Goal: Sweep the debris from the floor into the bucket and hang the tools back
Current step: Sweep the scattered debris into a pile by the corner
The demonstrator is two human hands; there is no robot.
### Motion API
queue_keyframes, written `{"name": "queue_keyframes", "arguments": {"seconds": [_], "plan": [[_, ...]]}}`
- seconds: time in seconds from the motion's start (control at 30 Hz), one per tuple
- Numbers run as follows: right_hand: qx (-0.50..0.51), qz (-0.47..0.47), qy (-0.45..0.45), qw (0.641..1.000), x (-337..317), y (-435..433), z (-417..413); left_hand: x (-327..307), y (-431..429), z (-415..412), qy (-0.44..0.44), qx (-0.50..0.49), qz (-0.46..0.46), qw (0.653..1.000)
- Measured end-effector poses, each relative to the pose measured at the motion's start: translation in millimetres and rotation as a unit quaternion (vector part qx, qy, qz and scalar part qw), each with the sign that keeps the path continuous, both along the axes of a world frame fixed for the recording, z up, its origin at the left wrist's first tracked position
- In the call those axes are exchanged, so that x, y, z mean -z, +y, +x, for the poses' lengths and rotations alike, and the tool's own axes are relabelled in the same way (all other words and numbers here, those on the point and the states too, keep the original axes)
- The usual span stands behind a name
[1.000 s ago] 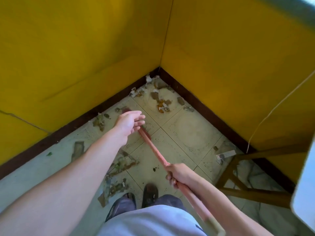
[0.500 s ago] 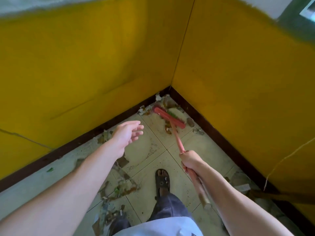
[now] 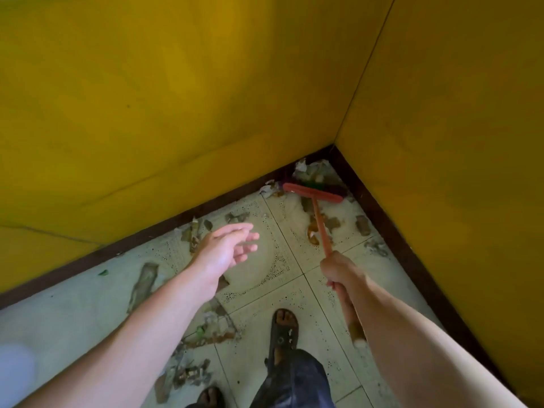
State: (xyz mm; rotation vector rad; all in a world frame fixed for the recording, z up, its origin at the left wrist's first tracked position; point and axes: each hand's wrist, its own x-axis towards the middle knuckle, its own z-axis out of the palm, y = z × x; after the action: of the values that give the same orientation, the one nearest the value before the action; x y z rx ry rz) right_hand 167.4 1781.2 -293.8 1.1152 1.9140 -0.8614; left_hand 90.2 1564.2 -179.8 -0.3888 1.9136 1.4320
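My right hand (image 3: 338, 272) is wrapped tight around the broom (image 3: 319, 222) handle, one-handed, with its red head pushed into the corner where the two yellow walls (image 3: 176, 98) meet, while my left hand (image 3: 226, 248) hangs free over the floor (image 3: 265, 278), fingers loosely spread and holding nothing. I reckon the risk is that a single-handed pull lets the head twist or skip, packing the corner debris (image 3: 312, 169) against the skirting or flicking it wider. I count one broom, two hands, two sandalled feet, scraps in too many pieces to number, and no bucket in view.
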Motion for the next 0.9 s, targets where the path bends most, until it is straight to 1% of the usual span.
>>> {"name": "queue_keyframes", "arguments": {"seconds": [0.1,0.23,0.3,0.43,0.53,0.73,0.83,0.9], "plan": [[-0.048,0.009,-0.026,0.998,-3,-10,27,6,3,-2,-0.011,0.007,-0.001,1.000],[-0.043,-0.002,-0.056,0.998,-17,-38,73,2,2,7,-0.019,0.022,0.011,1.000],[-0.049,-0.007,-0.066,0.997,-24,-59,100,-3,-4,14,-0.021,0.029,0.028,0.999],[-0.105,-0.007,-0.074,0.992,-45,-112,153,-13,-27,31,-0.034,0.008,0.063,0.997],[-0.076,-0.026,-0.063,0.995,-63,-137,179,-19,-46,43,-0.036,-0.004,0.077,0.996],[0.006,-0.016,0.015,1.000,-93,-131,177,-24,-66,47,-0.030,-0.018,0.090,0.995],[0.021,0.017,0.041,0.999,-94,-102,149,-23,-67,41,-0.020,-0.020,0.085,0.996],[0.022,0.039,0.037,0.998,-81,-78,119,-21,-64,37,-0.015,-0.025,0.078,0.997]]}}
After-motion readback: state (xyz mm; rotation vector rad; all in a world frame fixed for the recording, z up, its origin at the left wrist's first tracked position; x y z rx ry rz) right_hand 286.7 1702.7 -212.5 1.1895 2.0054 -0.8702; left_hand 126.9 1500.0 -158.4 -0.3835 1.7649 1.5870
